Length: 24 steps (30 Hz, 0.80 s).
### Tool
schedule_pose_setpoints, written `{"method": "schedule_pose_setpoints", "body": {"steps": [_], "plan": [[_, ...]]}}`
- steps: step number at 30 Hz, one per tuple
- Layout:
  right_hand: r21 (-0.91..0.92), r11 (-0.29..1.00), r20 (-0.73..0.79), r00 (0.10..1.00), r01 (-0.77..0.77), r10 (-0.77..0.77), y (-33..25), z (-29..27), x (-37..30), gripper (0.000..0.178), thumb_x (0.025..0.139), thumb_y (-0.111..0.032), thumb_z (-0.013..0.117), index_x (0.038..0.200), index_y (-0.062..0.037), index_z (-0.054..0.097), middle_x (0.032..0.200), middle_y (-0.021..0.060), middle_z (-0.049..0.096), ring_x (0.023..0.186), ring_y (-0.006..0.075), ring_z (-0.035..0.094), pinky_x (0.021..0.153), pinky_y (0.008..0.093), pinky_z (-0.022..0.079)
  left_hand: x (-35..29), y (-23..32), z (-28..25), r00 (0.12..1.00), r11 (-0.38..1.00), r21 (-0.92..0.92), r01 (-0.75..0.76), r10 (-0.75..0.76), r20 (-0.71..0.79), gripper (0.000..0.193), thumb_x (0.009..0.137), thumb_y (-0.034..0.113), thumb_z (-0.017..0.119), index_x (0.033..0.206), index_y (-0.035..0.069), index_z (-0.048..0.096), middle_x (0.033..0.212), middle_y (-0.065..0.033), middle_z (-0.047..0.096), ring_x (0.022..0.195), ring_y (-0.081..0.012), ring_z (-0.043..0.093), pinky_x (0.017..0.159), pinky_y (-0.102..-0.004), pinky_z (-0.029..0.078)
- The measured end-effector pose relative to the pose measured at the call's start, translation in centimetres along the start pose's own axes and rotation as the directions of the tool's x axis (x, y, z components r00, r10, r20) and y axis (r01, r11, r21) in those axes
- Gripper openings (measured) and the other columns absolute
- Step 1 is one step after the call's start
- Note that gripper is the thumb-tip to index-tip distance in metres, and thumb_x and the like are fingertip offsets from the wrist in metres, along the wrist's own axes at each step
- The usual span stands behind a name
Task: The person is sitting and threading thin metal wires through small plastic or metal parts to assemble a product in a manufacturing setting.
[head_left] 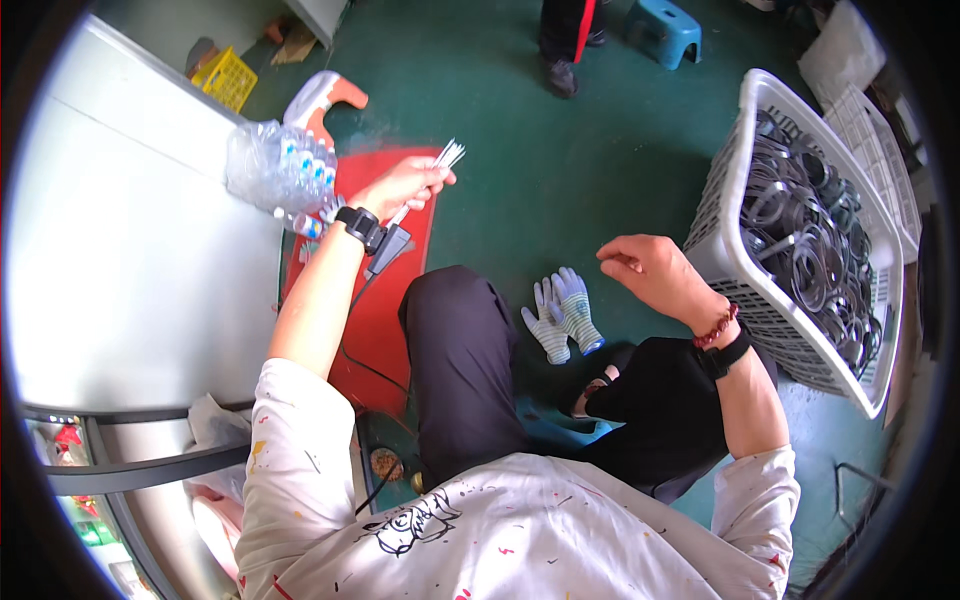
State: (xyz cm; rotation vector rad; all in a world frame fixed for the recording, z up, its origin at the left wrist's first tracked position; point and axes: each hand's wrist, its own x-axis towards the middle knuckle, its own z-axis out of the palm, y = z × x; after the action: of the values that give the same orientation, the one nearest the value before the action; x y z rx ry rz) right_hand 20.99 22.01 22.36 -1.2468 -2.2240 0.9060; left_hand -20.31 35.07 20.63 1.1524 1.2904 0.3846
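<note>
My left hand (412, 186) is closed around a bundle of thin white strips (452, 154), whose ends fan out past the fingers. Below that hand, by the wrist, hangs a grey flat block (388, 250) with a thin dark cord; I cannot tell whether it joins the strips. My right hand (655, 272) is held in the air left of a white plastic basket (722, 190), fingers curled together. Its palm is hidden, and nothing shows sticking out of it. Between my knees, a pair of pale striped work gloves (563, 315) lies on the green floor.
Coiled black bands (800, 230) fill the basket. Left are a red mat (375, 335), wrapped water bottles (285, 165), an orange-and-white object (322, 100) and a white panel (150, 220). Ahead are a blue stool (668, 30) and another person's leg (566, 40).
</note>
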Motion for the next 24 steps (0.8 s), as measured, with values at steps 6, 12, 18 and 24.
{"method": "schedule_pose_setpoints", "body": {"steps": [6,12,18,24], "plan": [[0.435,0.900,-0.206,0.972,-0.010,0.111,-3.2,-3.0,-2.9,0.030,0.101,-0.017,0.067,0.125,0.0015,0.068,0.105,0.0094,0.074,0.095,0.0134,0.071,0.086,0.0298,0.056,-7.9,12.8,8.8,0.893,0.958,-0.191,-0.215,0.272,0.359,0.023,0.111,0.021,0.051,0.115,0.001,0.060,0.084,0.0041,0.050,0.059,-0.0002,0.034,0.052,-0.0165,0.032],[0.729,0.671,-0.252,0.965,0.138,0.076,-6.7,-4.4,-3.9,0.048,0.109,-0.038,0.055,0.139,-0.0005,0.061,0.120,0.0050,0.068,0.115,0.0142,0.062,0.099,0.0319,0.051,-10.6,13.0,20.0,0.761,0.929,-0.327,-0.173,0.337,0.554,0.025,0.111,0.029,0.050,0.113,0.005,0.057,0.079,0.0045,0.047,0.058,-0.0025,0.032,0.052,-0.0197,0.029],[0.802,0.597,-0.134,0.974,0.000,0.181,-6.4,-4.3,-4.8,0.041,0.112,-0.035,0.051,0.125,0.0005,0.067,0.110,0.0059,0.069,0.102,0.0119,0.061,0.094,0.0303,0.051,-8.9,10.7,25.6,0.731,0.937,-0.309,-0.163,0.325,0.600,0.027,0.112,0.035,0.048,0.109,0.009,0.055,0.081,0.0044,0.045,0.060,-0.0034,0.032,0.053,-0.0209,0.028],[0.960,0.249,-0.203,0.929,0.127,0.309,-1.5,-4.9,-4.6,0.035,0.113,-0.032,0.041,0.098,-0.0086,0.063,0.120,0.0186,0.072,0.111,0.0283,0.069,0.102,0.0429,0.050,-7.3,6.8,28.0,0.819,0.943,-0.324,-0.075,0.244,0.519,0.029,0.113,0.037,0.046,0.101,0.012,0.053,0.069,0.0098,0.034,0.055,-0.0022,0.025,0.049,-0.0216,0.021]]}}
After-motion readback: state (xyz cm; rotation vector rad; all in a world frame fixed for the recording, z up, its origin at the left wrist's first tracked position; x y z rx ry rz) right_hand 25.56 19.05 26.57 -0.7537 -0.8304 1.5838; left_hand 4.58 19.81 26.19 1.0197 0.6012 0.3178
